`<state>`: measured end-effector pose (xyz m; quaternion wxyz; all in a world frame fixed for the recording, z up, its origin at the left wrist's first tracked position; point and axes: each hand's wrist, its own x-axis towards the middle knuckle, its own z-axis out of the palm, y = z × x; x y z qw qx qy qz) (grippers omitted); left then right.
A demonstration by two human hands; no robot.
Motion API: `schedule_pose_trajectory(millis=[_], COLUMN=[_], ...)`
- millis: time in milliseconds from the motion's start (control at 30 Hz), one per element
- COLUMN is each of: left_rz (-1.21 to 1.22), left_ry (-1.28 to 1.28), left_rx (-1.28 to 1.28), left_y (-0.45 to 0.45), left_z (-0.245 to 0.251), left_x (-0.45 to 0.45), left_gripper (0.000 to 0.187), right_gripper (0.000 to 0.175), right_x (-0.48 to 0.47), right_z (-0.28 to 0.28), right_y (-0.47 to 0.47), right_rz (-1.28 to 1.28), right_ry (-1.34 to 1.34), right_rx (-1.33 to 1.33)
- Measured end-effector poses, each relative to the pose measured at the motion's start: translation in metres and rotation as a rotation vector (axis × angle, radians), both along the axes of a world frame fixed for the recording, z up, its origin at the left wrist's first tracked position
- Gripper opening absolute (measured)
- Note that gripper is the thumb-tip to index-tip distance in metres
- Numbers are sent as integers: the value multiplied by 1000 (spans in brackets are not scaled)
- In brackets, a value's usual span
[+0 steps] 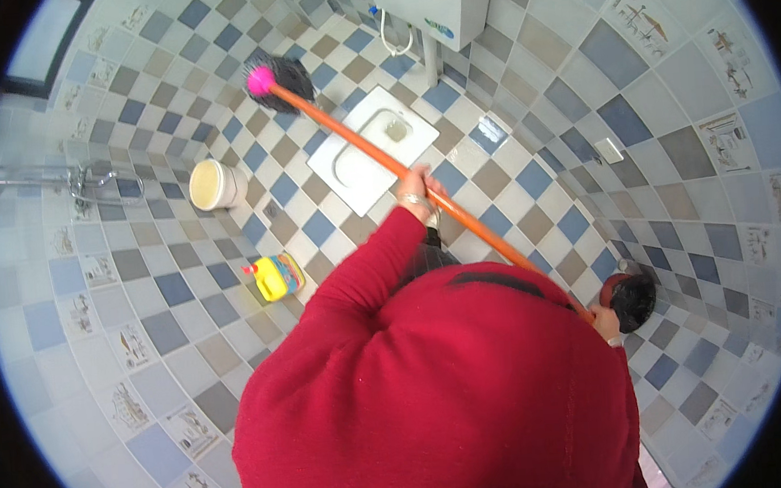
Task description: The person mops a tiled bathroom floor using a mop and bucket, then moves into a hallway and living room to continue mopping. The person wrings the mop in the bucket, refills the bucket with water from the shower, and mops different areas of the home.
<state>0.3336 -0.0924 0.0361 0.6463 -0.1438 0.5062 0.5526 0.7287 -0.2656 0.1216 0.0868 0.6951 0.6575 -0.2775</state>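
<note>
My left hand (421,192), with a bracelet at the wrist, grips the middle of an orange mop handle (357,140). My right hand (606,323) holds the same handle near its rear end, by my right side. The handle slants across the view to a pink hub (261,81) on a dark mop head (295,79). That head rests on the checkered tile floor near the far left wall. Beneath the handle lies a white squat toilet (416,111), partly covered by the handle and my left hand.
A whitish bucket (231,186) and a yellow jug with red cap (273,278) stand along the left wall, below a shower fitting (85,182). A bin with a black bag (635,301) is near my right hand. A white box (440,6) with a hose (388,39) is ahead.
</note>
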Motion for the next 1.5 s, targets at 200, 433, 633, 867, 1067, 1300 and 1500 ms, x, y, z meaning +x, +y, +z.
schedule_pose_trajectory(millis=[200,433,633,867,1067,1300,1500], left_rz=[42,-171,-569,-412,-440,-132,-117], left_ry=[-138,97,20,93,191,304,397], left_rx=[347,-65,-452,-519,-398,-221,-168], left_y=[36,-9,-76,-61,-44,-19,-9], left_z=[45,-52,-155,-144,-93,-27,-36], left_x=[-45,9,98,78,49,7,-14], left_gripper=[35,11,5,15,12,16,20], right_gripper=[23,18,18,18,18,18,12], right_x=[-32,-46,-50,-25,4,-5,-18], right_z=[74,90,136,82,14,-27,16], right_y=[49,0,-38,-55,-74,-43,-33], right_rz=[171,241,179,63,-66,19,100], right_ry=[122,-348,-596,-471,-273,-145,-38], right_rx=[98,95,-98,65,188,382,529])
